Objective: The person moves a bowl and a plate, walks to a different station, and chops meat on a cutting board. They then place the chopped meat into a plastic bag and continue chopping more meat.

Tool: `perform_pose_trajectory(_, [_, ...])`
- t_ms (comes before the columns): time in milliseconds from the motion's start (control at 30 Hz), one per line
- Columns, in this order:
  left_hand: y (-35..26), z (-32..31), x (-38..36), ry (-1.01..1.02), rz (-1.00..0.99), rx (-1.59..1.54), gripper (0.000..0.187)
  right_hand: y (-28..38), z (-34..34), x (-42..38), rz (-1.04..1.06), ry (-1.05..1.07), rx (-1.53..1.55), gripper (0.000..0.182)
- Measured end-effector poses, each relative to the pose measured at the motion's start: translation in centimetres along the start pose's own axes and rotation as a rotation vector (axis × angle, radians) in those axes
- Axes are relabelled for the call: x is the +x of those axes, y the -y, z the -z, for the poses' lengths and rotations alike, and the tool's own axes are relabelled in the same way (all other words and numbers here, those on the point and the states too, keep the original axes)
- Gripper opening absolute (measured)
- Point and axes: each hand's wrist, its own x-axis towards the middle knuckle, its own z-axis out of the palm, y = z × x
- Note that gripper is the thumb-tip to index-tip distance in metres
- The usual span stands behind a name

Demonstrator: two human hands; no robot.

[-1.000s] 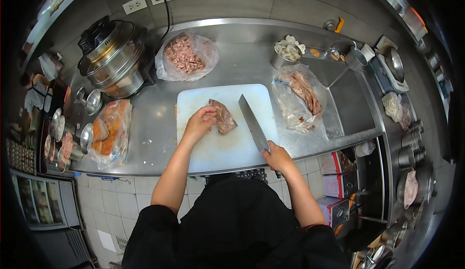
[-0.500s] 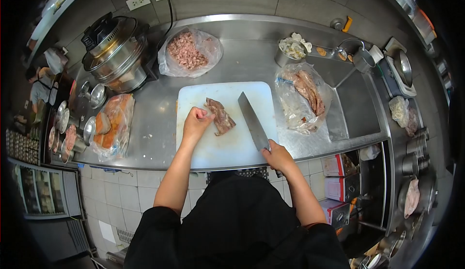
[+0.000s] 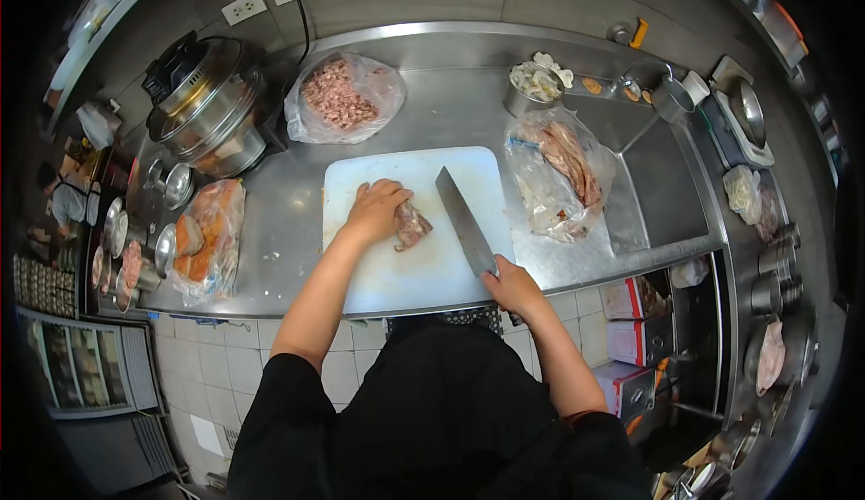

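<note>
On the white cutting board (image 3: 387,275) lies a brownish piece of meat (image 3: 414,228). My left hand (image 3: 378,209) rests palm down over the upper left part of the meat, its fingers bent and partly spread; the palm side is hidden. My right hand (image 3: 512,286) is wrapped round the handle of a large knife (image 3: 463,219). The blade points up and to the left, on the right part of the board, apart from the meat.
Bags of diced meat (image 3: 338,96), larger meat pieces (image 3: 569,162) and orange-brown pieces (image 3: 209,239) surround the board. A metal pot (image 3: 533,90) stands behind, a sink (image 3: 662,185) lies right, a glass-and-metal appliance (image 3: 212,108) left. Another person (image 3: 70,201) is far left.
My left hand has moved up and right and turned from a pinch to lying over the meat. The knife stays in my right hand. The whole view has shifted slightly.
</note>
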Motion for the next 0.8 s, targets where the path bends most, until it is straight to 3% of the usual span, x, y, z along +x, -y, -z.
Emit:
perform_pose_trajectory(67, [-0.2,1.2,-0.2,0.113,0.037,0.045,0.051,0.0,-0.2,-0.1,0.026,-0.042,-0.006,0.048])
perform_pose_trajectory(133, [1.0,1.9,-1.2,0.287,0.309,-0.019,0.044,0.3,0.0,-0.4,0.015,-0.044,-0.023,0.048])
perform_pose_trajectory(233, [2.2,0.7,-3.4,0.187,0.414,-0.187,0.042,0.3,0.0,0.0,0.003,-0.016,-0.018,0.047])
perform_pose_trajectory(333, [1.6,1.2,-4.1,0.239,0.49,-0.166,0.037,0.3,-0.1,0.0,-0.007,0.0,0.001,0.046])
perform_pose_trajectory(467, [4.2,0.3,-5.1,0.23,0.469,-0.096,0.038,0.9,0.4,-0.1,-0.014,0.001,-0.04,0.046])
perform_pose_trajectory(533, [4.5,0.8,-5.6,0.02,0.371,-0.088,0.039,1.1,0.5,-0.2,-0.02,0.011,-0.031,0.046])
perform_pose_trajectory(567, [4.0,1.0,-5.7,0.02,0.376,-0.089,0.039,1.1,0.5,-0.2,-0.031,0.016,-0.019,0.046])
perform_pose_trajectory(633, [1.8,0.7,-5.0,-0.23,0.169,-0.026,0.044,0.9,0.3,0.0,-0.029,0.021,-0.028,0.046])
perform_pose_trajectory(667, [0.9,0.3,-4.4,-0.231,0.17,-0.029,0.044,0.7,0.3,0.1,-0.029,0.024,-0.037,0.046])
perform_pose_trajectory(733, [-0.2,-0.1,-2.9,0.097,0.267,-0.027,0.046,0.5,0.1,0.1,-0.021,0.015,-0.033,0.046])
perform_pose_trajectory(800, [0.0,0.0,-1.7,0.128,0.255,-0.031,0.047,0.3,-0.1,0.2,-0.012,0.003,-0.026,0.046])
